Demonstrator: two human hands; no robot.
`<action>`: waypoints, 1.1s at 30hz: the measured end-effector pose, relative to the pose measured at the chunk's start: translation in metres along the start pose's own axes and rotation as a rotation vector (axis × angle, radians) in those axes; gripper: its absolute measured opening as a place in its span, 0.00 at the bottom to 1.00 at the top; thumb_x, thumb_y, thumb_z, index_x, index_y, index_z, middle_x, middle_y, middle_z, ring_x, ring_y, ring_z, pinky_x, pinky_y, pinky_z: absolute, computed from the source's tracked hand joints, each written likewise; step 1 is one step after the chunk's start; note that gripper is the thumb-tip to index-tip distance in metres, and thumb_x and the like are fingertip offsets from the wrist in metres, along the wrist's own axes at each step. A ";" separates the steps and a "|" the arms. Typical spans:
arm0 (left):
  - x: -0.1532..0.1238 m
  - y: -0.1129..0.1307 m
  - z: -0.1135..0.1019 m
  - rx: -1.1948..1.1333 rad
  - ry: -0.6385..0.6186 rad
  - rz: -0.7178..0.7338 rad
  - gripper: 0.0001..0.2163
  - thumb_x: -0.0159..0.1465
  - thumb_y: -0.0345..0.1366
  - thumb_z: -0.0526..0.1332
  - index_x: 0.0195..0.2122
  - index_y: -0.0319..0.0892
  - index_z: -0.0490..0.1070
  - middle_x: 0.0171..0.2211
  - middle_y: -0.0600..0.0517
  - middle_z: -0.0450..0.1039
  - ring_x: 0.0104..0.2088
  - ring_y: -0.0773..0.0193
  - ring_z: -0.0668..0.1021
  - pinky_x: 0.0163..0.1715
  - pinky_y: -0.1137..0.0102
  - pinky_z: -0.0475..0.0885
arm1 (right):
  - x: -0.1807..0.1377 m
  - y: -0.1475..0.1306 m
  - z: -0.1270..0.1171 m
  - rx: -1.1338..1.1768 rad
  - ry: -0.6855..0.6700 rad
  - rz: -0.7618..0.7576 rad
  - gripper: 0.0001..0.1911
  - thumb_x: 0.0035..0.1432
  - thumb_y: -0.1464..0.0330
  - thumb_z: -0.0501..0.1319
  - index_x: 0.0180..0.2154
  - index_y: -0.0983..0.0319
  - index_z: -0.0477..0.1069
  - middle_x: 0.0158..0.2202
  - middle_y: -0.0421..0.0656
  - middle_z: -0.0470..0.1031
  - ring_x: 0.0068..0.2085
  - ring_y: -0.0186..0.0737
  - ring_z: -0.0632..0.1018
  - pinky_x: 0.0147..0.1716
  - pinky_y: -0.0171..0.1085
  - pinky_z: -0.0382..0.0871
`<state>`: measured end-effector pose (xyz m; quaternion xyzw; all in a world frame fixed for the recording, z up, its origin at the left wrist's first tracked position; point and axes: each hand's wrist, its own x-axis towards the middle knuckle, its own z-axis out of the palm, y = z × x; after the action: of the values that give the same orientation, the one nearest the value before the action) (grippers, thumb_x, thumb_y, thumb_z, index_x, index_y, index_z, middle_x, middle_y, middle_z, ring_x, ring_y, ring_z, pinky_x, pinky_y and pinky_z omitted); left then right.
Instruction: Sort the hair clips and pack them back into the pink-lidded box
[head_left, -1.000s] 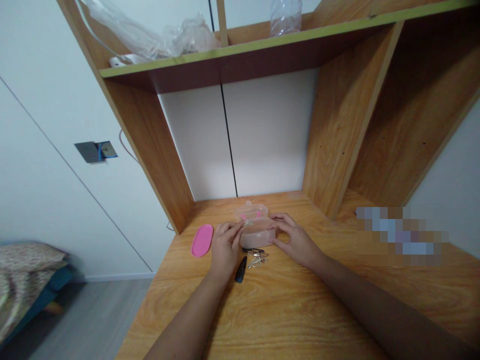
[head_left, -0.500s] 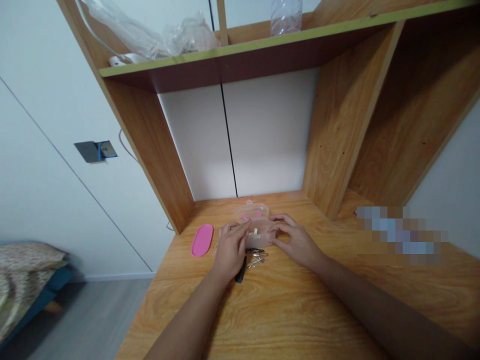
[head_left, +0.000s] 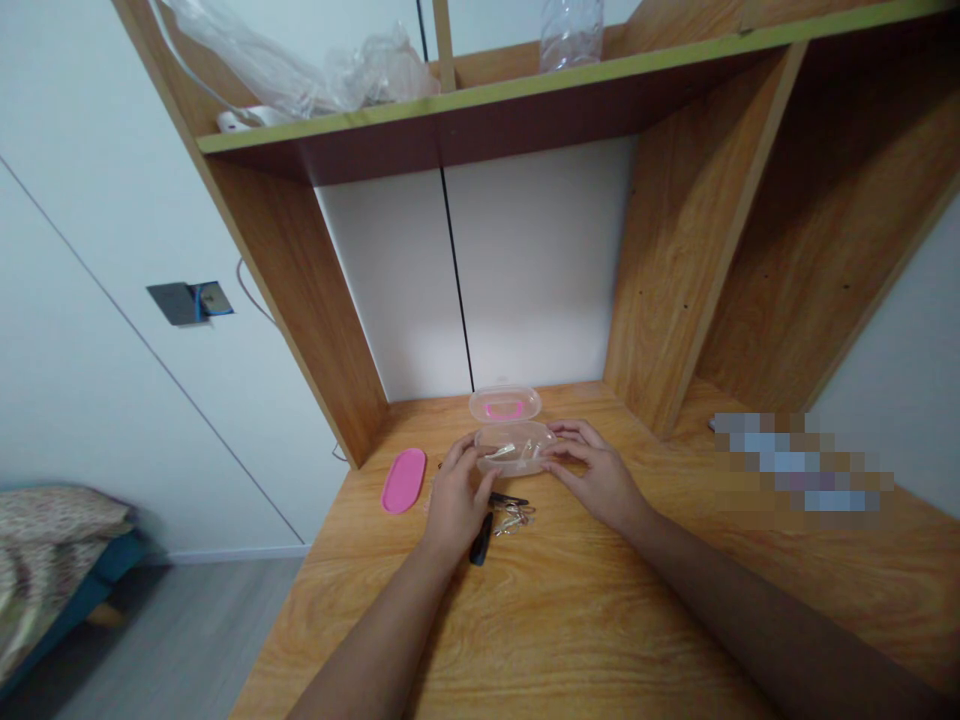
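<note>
An oblong clear plastic box (head_left: 517, 466) stands on the desk with its lid (head_left: 486, 392) swung back behind it; a pink handle shows on the lid. A few small light-coloured pieces lie inside, too small to name. My left hand (head_left: 456, 495) grips the box's left end, thumb at the front. At the opposite end, my right hand (head_left: 600, 480) holds it between thumb and fingers. Just in front lies a small heap of metal clips (head_left: 514, 518), with a black flat piece (head_left: 481, 540) beside it. A pink oval tray (head_left: 404, 481) rests to the left.
The wooden desk (head_left: 555, 620) runs under a shelf (head_left: 517, 100) bearing plastic bags (head_left: 375, 70) and a clear bottle (head_left: 571, 35). Upright panels (head_left: 682, 250) stand on both sides. A pixelated item (head_left: 802, 465) lies at right. Some small things beside my left hand are partly hidden.
The box has tipped so its open top and contents show more, and its lid sits slightly higher in view. My left fingers have shifted from over the box to its left end.
</note>
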<state>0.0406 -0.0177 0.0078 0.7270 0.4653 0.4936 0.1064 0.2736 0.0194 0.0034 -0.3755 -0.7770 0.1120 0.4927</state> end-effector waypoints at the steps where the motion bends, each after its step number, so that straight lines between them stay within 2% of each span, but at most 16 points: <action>1: 0.000 -0.001 0.000 -0.001 0.002 -0.007 0.12 0.64 0.28 0.62 0.47 0.47 0.74 0.56 0.47 0.70 0.59 0.55 0.71 0.61 0.57 0.65 | 0.000 0.001 0.001 0.000 -0.011 0.000 0.05 0.60 0.68 0.64 0.37 0.57 0.79 0.51 0.48 0.70 0.55 0.49 0.73 0.56 0.50 0.70; 9: -0.002 -0.021 0.005 0.011 -0.031 -0.137 0.14 0.61 0.27 0.64 0.48 0.44 0.75 0.56 0.44 0.70 0.57 0.53 0.74 0.56 0.56 0.71 | -0.005 0.007 0.006 0.085 -0.206 0.066 0.15 0.61 0.70 0.61 0.50 0.54 0.75 0.59 0.48 0.63 0.61 0.49 0.69 0.56 0.49 0.72; 16: -0.001 -0.015 0.003 0.051 -0.022 -0.129 0.15 0.60 0.29 0.65 0.49 0.44 0.74 0.56 0.44 0.70 0.57 0.52 0.73 0.58 0.54 0.68 | -0.002 0.001 0.003 0.003 -0.179 0.014 0.18 0.59 0.72 0.63 0.51 0.54 0.76 0.58 0.49 0.66 0.61 0.50 0.69 0.62 0.54 0.63; 19: -0.001 -0.010 0.002 0.066 -0.014 -0.135 0.16 0.60 0.29 0.64 0.50 0.44 0.73 0.57 0.44 0.69 0.57 0.51 0.72 0.57 0.53 0.69 | -0.002 0.000 0.002 -0.026 -0.155 0.000 0.18 0.59 0.72 0.63 0.50 0.54 0.76 0.58 0.49 0.66 0.61 0.50 0.69 0.61 0.53 0.64; 23: 0.000 -0.001 0.000 0.099 0.066 -0.097 0.18 0.60 0.28 0.61 0.52 0.44 0.70 0.57 0.43 0.66 0.59 0.51 0.70 0.54 0.56 0.70 | -0.002 -0.007 -0.001 -0.044 -0.067 -0.076 0.16 0.59 0.72 0.62 0.48 0.54 0.76 0.58 0.48 0.66 0.58 0.50 0.71 0.58 0.51 0.68; 26: 0.002 0.005 -0.006 0.150 0.150 -0.055 0.17 0.59 0.25 0.57 0.49 0.42 0.69 0.49 0.44 0.70 0.53 0.53 0.73 0.51 0.58 0.71 | -0.002 -0.016 -0.005 -0.049 0.006 -0.180 0.11 0.60 0.71 0.62 0.44 0.56 0.77 0.51 0.49 0.72 0.52 0.47 0.75 0.50 0.47 0.73; 28: 0.003 0.008 -0.012 0.193 0.180 -0.011 0.15 0.57 0.23 0.55 0.44 0.41 0.70 0.42 0.46 0.72 0.47 0.55 0.75 0.47 0.61 0.71 | -0.003 -0.023 -0.007 -0.046 -0.054 -0.243 0.08 0.61 0.70 0.62 0.42 0.56 0.77 0.43 0.47 0.75 0.46 0.44 0.77 0.44 0.43 0.74; 30: 0.004 0.008 -0.019 0.233 0.188 0.043 0.12 0.56 0.22 0.54 0.38 0.41 0.70 0.37 0.48 0.73 0.42 0.57 0.76 0.43 0.64 0.71 | -0.004 -0.029 -0.008 -0.039 -0.204 -0.287 0.07 0.63 0.69 0.61 0.40 0.57 0.77 0.38 0.45 0.78 0.41 0.42 0.78 0.42 0.40 0.74; 32: 0.004 0.007 -0.026 0.284 0.121 0.101 0.10 0.56 0.23 0.53 0.31 0.42 0.71 0.31 0.49 0.74 0.36 0.59 0.77 0.37 0.66 0.70 | -0.005 -0.034 -0.006 -0.053 -0.369 -0.308 0.07 0.64 0.68 0.60 0.41 0.57 0.78 0.38 0.44 0.79 0.40 0.41 0.79 0.42 0.40 0.74; 33: 0.004 0.006 -0.029 0.320 0.045 0.131 0.09 0.55 0.23 0.53 0.28 0.42 0.71 0.28 0.49 0.74 0.32 0.60 0.76 0.34 0.67 0.69 | -0.006 -0.036 -0.005 -0.066 -0.441 -0.312 0.08 0.64 0.67 0.60 0.41 0.57 0.78 0.39 0.44 0.80 0.42 0.41 0.79 0.43 0.40 0.74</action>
<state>0.0210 -0.0270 0.0283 0.7522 0.4917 0.4354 -0.0536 0.2622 -0.0103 0.0212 -0.2336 -0.9172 0.0884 0.3104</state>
